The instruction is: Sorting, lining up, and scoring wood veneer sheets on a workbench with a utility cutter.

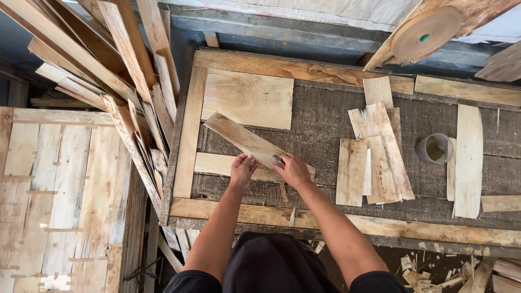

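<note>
Thin pale veneer strip (pixel 247 140), long, grainy, ragged edges, lies diagonally across the bench (pixel 325 116), far end up-left. Left hand (pixel 242 169) presses its near edge, fingers curled down. Right hand (pixel 293 169) grips a small metal blade (pixel 278 160) against the strip. Cup (pixel 434 148) sits right, veneer stack (pixel 374 157) between.

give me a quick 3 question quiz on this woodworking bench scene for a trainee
1. True or false: both hands are on the same veneer strip.
2. Which hand holds a small metal blade? A left, B right
3. What round thing stands right of the veneer pile?

Key:
1. True: left hand and right hand touch the veneer strip.
2. B: the blade is in the right hand.
3. A small grey cup, beside the veneer pile.
</note>
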